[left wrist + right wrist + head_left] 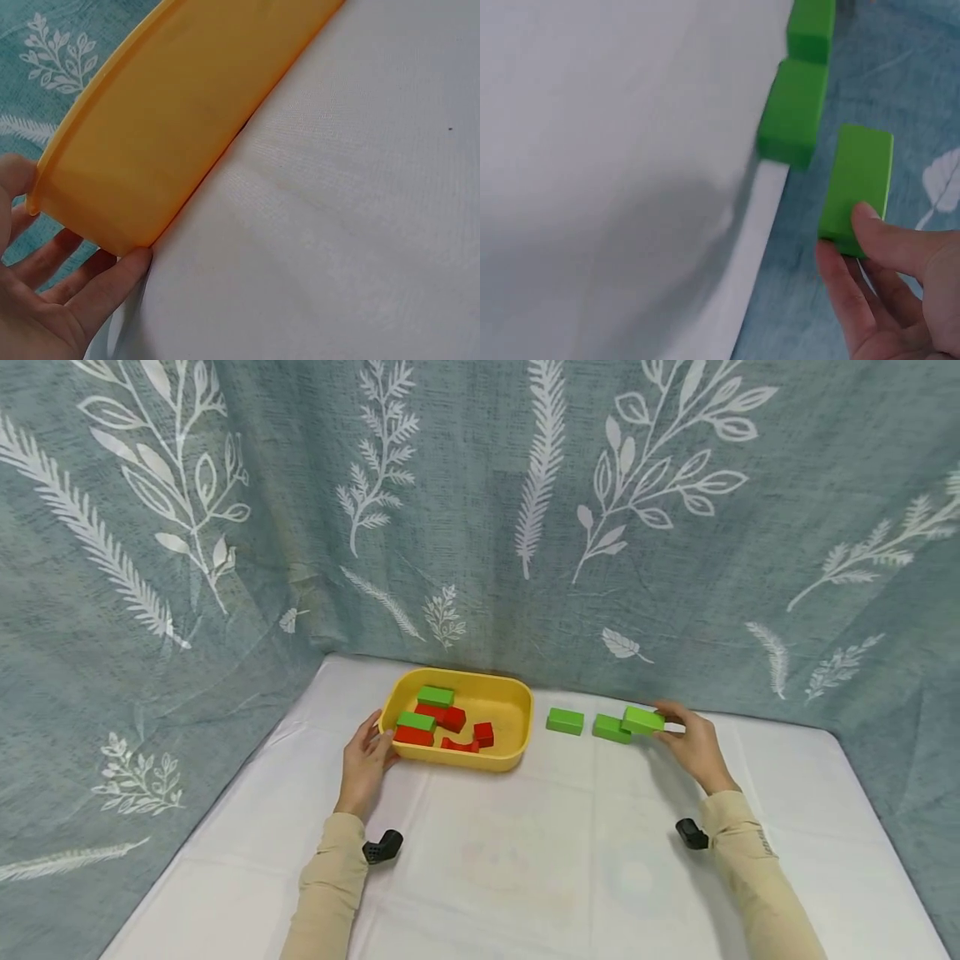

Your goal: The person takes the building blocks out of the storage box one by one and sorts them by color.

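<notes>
In the head view my left hand point(364, 768) holds the left end of a yellow tray point(514, 760); the left wrist view shows a digit at the rim and a fingertip at the bottom edge of the tray's wall point(187, 97). My right hand point(697, 747) pinches a green block point(643, 721) by one end, thumb on one side and fingers on the other. That block point(859, 180) is held above the table. Just left of it lies a second green block point(612, 728), with a third green block point(565, 721) farther left, close to the tray.
Inside the tray are two green blocks, one of them a green block point(435, 697) at the back, and several red pieces, among them a red cube point(483, 734). A white cloth covers the table point(525, 860). Behind it hangs a leaf-patterned curtain point(465, 527).
</notes>
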`<state>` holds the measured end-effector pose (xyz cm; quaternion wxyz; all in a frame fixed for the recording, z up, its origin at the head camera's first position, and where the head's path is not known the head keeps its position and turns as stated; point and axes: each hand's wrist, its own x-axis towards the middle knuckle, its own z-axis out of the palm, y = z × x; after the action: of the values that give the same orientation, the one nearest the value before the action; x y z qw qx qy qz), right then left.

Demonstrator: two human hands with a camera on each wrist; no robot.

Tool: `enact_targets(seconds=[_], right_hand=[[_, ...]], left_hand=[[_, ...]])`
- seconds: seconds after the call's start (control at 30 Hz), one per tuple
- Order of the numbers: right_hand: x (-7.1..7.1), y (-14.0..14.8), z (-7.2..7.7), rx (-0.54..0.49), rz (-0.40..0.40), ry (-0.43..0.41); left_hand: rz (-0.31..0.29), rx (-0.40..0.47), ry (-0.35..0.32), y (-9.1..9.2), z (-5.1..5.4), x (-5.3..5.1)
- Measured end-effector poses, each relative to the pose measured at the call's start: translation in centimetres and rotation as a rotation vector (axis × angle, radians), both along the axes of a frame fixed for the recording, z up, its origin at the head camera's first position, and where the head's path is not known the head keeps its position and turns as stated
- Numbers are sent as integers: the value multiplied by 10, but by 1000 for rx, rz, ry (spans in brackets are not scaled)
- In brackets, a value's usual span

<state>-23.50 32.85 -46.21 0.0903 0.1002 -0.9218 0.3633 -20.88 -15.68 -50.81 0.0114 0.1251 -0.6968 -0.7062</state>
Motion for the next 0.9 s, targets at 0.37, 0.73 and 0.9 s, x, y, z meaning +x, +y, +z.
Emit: enact_targets(seconds=[0.37, 0.73, 0.9], right_hand=[[10, 39, -9, 54, -23, 32], [10, 51, -22, 36, -16, -54], [10, 51, -26, 39, -18, -64]], left_hand=[[-2, -6, 1, -1, -1, 0], [5, 22, -2, 0, -1, 1], [12, 10, -2, 0, 0, 1]])
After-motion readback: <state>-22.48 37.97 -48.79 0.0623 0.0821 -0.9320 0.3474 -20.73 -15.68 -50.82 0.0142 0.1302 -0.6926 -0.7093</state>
